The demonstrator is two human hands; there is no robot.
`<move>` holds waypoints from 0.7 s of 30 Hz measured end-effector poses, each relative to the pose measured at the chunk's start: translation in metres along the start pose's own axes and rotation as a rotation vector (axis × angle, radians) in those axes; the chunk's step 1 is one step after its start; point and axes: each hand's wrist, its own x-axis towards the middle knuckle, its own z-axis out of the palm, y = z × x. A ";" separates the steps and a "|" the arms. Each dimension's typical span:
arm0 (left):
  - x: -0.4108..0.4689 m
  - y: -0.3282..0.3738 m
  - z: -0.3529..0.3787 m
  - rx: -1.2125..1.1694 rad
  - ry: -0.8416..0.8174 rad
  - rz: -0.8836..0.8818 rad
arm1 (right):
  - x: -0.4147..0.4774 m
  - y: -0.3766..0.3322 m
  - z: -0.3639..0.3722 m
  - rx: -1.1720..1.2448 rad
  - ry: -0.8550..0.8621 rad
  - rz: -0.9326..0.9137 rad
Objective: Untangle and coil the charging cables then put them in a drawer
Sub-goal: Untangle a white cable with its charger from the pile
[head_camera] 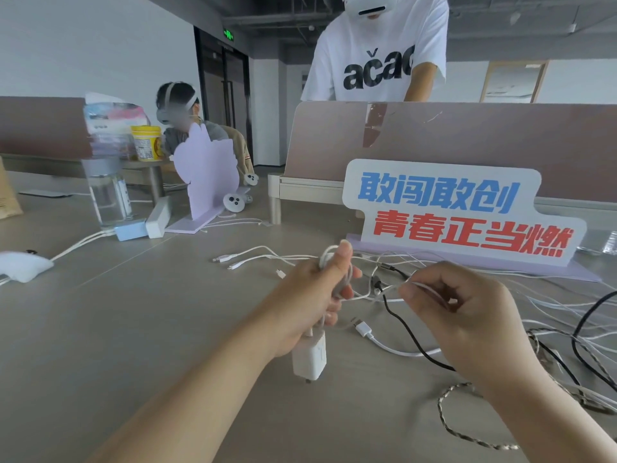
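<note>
I've got the white plastic charger block (309, 357) under my L hand (310, 302); tangled white cables (363, 329) on grey desk (133, 312) to R, cardboard slogan sign (460, 212) behind.

We count one white charger block (310, 357), one braided cable (440, 405), two standing signs (457, 212), two controllers (233, 202), one water bottle (107, 192), one yellow tub (146, 142), two people in headsets (377, 45). White cables (400, 353): tangled, uncountable.

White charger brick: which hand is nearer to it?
Left. The left hand grips a coil of white cable directly above the charger brick. The right hand is off to the brick's right, pinching a white cable strand.
</note>
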 end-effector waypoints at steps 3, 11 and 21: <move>-0.008 0.002 0.005 0.149 -0.214 0.026 | -0.002 -0.001 0.005 -0.089 0.057 -0.077; -0.018 0.004 0.006 0.398 -0.463 0.073 | -0.006 -0.004 0.013 -0.144 0.030 -0.035; -0.012 0.008 0.004 -0.041 -0.088 0.169 | 0.000 0.004 0.005 -0.090 0.035 -0.018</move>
